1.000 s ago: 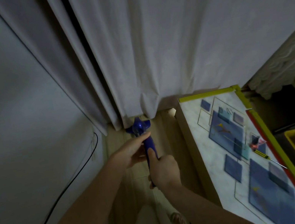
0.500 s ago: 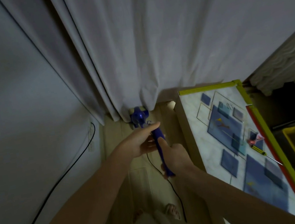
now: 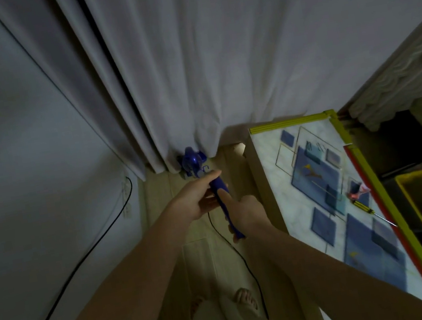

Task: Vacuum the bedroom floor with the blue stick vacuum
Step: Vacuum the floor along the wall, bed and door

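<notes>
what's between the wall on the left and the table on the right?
Head view: a strip of floor, where both hands grip the blue stick vacuum; its black cord trails there.

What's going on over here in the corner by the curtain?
A person is vacuuming the floor with a blue stick vacuum. Both hands are on its handle: the left hand grips higher up, the right hand lower down. The vacuum's body reaches the foot of the grey curtain, in the narrow strip of wooden floor between the wall and a patterned table. A thin black cord trails from the handle toward the person's feet.
</notes>
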`<state>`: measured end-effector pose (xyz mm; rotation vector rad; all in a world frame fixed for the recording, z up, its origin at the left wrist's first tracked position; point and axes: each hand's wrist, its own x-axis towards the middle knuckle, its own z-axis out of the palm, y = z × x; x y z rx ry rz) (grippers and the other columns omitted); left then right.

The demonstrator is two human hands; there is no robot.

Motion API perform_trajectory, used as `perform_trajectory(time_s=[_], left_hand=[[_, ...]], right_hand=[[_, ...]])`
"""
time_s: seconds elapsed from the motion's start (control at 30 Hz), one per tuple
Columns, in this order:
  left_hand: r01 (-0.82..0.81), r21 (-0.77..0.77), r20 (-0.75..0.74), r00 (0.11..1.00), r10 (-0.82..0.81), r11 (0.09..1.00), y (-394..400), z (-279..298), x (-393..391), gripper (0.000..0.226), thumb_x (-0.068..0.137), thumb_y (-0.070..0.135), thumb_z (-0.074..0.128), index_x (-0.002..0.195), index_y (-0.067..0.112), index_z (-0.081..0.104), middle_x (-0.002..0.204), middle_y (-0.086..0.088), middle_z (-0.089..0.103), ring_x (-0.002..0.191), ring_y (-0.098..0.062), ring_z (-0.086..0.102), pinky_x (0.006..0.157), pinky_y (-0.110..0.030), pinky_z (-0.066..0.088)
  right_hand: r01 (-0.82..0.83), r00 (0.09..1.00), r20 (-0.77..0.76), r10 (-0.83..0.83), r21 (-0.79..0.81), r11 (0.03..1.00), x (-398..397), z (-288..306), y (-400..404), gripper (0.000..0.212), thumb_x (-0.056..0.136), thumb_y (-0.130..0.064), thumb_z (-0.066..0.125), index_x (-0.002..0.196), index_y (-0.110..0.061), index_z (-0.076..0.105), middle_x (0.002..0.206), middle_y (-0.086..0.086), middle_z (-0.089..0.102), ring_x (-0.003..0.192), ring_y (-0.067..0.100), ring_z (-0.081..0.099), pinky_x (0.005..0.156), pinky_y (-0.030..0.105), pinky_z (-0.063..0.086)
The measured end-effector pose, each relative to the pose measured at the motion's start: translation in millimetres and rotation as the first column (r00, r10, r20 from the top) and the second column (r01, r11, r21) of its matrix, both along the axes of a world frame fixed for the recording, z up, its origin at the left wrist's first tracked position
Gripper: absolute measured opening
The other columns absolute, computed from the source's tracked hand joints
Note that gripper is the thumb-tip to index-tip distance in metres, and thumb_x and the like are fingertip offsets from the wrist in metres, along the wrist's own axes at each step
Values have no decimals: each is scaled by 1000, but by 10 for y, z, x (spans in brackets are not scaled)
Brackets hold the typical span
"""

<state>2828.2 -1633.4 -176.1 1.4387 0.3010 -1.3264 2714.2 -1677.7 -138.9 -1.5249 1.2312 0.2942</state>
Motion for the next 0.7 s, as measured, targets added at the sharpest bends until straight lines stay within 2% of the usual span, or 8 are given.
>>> perform_trajectory(time_s=[0.1, 0.2, 0.3, 0.4, 0.47, 0.53, 0.7], left_hand=[[32, -17, -38, 999, -33, 999, -70, 121, -158, 30, 85, 25, 72, 103, 3, 62, 72, -10, 70, 68, -21, 68, 51, -27, 55], [104, 12, -41, 994, -104, 994, -31, 229, -353, 25, 85, 25, 72, 98, 5, 63, 67, -8, 71, 67, -20, 68, 50, -27, 55], [152, 42, -46, 988, -151, 987, 107, 230, -448, 28, 84, 26, 73, 100, 5, 64, 71, -8, 72, 65, -18, 70, 53, -27, 55], [160, 52, -10, 987, -160, 986, 255, 231, -366, 31, 84, 31, 72, 100, 5, 67, 73, -6, 73, 64, -15, 70, 52, -24, 53], [150, 63, 18, 988, -151, 987, 304, 227, -258, 36, 84, 35, 71, 105, 5, 67, 80, -6, 73, 69, -16, 69, 56, -26, 53], [134, 78, 40, 990, -137, 988, 309, 172, -145, 45, 83, 40, 71, 111, 4, 66, 91, -8, 72, 77, -18, 68, 63, -28, 54], [104, 50, 75, 991, -108, 993, 196, -9, 39, 48, 86, 44, 68, 112, 3, 65, 97, -12, 69, 88, -24, 66, 86, -36, 54]], right_hand=[[-31, 999, -31, 28, -95, 995, -216, 235, -92, 49, 96, -53, 47, 76, -9, 53, 63, 3, 60, 35, 4, 54, 44, 19, 46], [-8, 1000, -23, 6, -77, 997, -469, 411, -22, 47, 97, -49, 48, 72, -10, 53, 57, 0, 57, 28, 0, 49, 35, 14, 38], [58, 998, 15, -58, -4, 998, -591, 440, 195, 44, 97, -46, 49, 73, -10, 56, 57, 1, 58, 33, 1, 50, 40, 14, 43], [97, 993, 57, -99, 42, 994, -479, 312, 383, 43, 97, -47, 47, 82, -10, 61, 66, 4, 64, 49, 10, 59, 55, 25, 53], [113, 990, 81, -116, 50, 992, -316, 211, 461, 42, 98, -47, 45, 87, -10, 61, 74, 7, 66, 59, 16, 62, 62, 33, 56], [133, 988, 75, -137, 62, 989, -155, 132, 483, 44, 99, -48, 43, 91, -9, 60, 79, 8, 67, 64, 19, 63, 64, 34, 56], [66, 998, 13, -69, 155, 986, 86, -17, 296, 53, 101, -51, 35, 110, -3, 55, 78, 10, 64, 52, 15, 59, 43, 22, 47]])
